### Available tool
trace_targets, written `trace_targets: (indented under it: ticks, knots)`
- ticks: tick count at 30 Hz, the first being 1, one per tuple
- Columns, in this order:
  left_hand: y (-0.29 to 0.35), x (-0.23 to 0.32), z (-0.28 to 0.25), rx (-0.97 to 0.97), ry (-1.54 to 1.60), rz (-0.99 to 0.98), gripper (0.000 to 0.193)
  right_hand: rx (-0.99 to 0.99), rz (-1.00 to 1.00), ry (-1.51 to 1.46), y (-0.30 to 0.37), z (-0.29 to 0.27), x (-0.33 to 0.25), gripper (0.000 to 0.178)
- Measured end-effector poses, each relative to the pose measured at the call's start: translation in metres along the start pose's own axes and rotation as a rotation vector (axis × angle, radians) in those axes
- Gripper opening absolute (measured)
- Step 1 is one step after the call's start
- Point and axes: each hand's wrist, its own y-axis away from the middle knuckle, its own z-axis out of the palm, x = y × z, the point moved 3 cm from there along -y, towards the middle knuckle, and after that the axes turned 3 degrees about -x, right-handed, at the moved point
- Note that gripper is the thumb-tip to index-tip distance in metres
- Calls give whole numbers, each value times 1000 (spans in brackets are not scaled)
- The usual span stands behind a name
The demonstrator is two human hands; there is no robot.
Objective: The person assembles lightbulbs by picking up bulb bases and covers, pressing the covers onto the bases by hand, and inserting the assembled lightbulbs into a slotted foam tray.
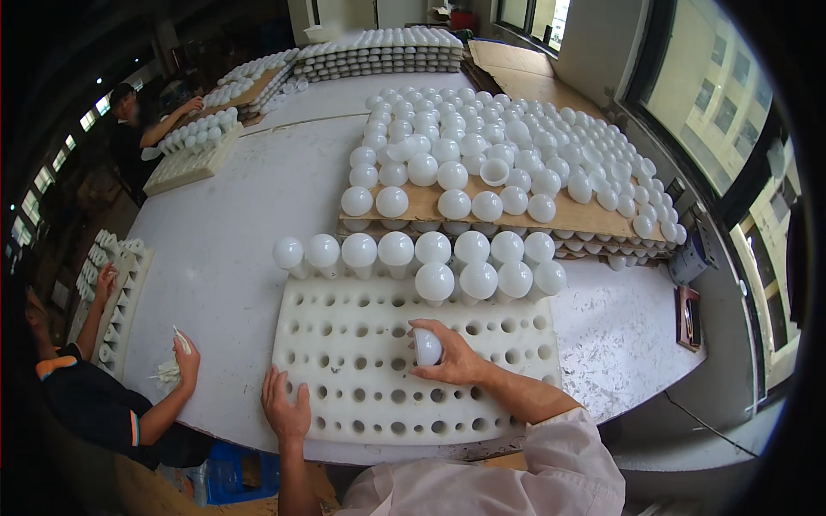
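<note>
A white foam tray [344, 402] with rows of round holes lies in front of me. My right hand [456, 357] is over its middle, thumb and fingers closed round a white light bulb [428, 347]. The bulb's lower end is hidden by the hand. At the tray's left edge my left hand [286, 408] rests with fingers apart, holding nothing. Along the far side of the tray stand several white round-topped bulbs [396, 249], doubled into two rows toward the right.
Beyond the tray, many white bulb covers [453, 205] sit on stacked cardboard layers [413, 205]. One cover [495, 172] shows its open rim. More stacked trays [379, 58] stand far back. Two people work on the left, one holding white pieces [182, 344]. Windows line the right wall.
</note>
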Motion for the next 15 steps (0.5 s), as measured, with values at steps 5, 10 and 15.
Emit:
trace_targets:
  ticks: [5,10,15]
  knots:
    - [1,0,-3,12,-8,-21,43,-8,-35,44,-2,-1,-7,81]
    - [2,-3,-2,22,-6,-16,43,-55,9,-6,-2,2,-8,80]
    - [0,-4,-1,40,1,-8,45,-30,53,-25,-1,2,0,82]
